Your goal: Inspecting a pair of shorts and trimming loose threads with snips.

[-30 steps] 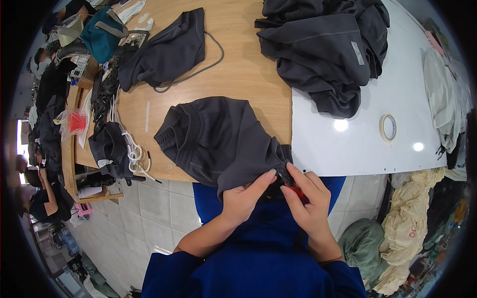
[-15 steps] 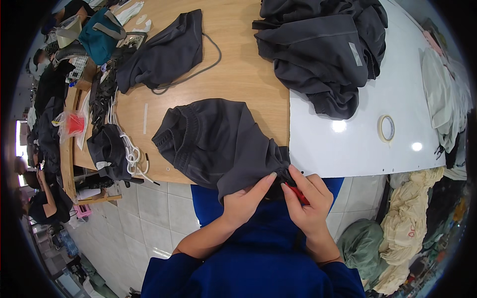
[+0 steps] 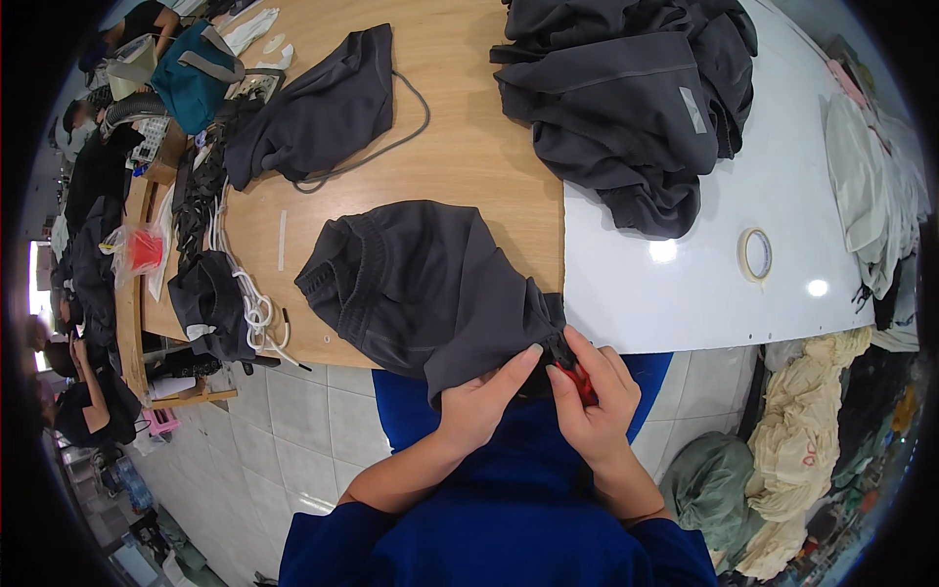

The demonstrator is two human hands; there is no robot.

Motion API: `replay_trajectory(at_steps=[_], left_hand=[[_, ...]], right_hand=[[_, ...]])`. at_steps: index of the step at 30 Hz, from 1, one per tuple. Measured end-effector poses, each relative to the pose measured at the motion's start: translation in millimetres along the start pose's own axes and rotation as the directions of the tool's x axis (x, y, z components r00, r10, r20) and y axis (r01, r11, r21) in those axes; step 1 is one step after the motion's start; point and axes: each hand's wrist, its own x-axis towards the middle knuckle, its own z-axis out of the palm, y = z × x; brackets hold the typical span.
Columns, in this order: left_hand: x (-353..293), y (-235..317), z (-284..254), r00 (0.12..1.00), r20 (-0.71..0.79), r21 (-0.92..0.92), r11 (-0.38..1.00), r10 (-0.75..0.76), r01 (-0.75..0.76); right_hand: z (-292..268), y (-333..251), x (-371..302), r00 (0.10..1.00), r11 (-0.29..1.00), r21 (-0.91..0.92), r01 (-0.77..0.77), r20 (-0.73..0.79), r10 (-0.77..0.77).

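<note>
A dark grey pair of pants (image 3: 445,279) with a gathered elastic waistband lies in front of me, its near end hanging over the table's edge. My left hand (image 3: 477,399) is closed on that near end, thumb on top and fingers under the cloth. In my right hand (image 3: 599,401) is a small red and black tool, apparently thread snips (image 3: 585,384), with its dark end against the fabric beside my left thumb. The cloth and my fingers partly hide the tool, so its blades do not show clearly.
A heap of dark grey garments (image 3: 626,108) lies far right, a tape roll (image 3: 756,254) on the white tabletop (image 3: 646,303). Another dark garment with a grey cord (image 3: 328,103) lies far left. White cords (image 3: 256,311) lie at left; cloth bundles (image 3: 792,421) sit right of the table.
My right hand has turned slightly and shifted a little left, showing more of the red tool. The left hand keeps its hold on the cloth. The whole view has shifted slightly.
</note>
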Motion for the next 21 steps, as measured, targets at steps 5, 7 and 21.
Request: replay_trajectory(at_steps=[5, 7, 21], left_hand=[[-0.3, -0.6, 0.5, 1.000, -0.004, 0.008, 1.000, 0.005, -0.005], [-0.4, -0.3, 1.1, 1.000, -0.012, 0.012, 1.000, 0.008, -0.008], [-0.3, -5.4, 2.8, 0.999, -0.013, 0.020, 0.999, 0.047, -0.047]], right_hand=[[0.1, 2.0, -0.6, 1.000, 0.999, -0.024, 0.028, -0.010, -0.028], [0.4, 2.5, -0.3, 0.999, 0.999, -0.034, 0.040, -0.014, -0.041], [-1.1, 3.2, 0.5, 1.000, 0.998, 0.066, -0.015, -0.012, 0.015]])
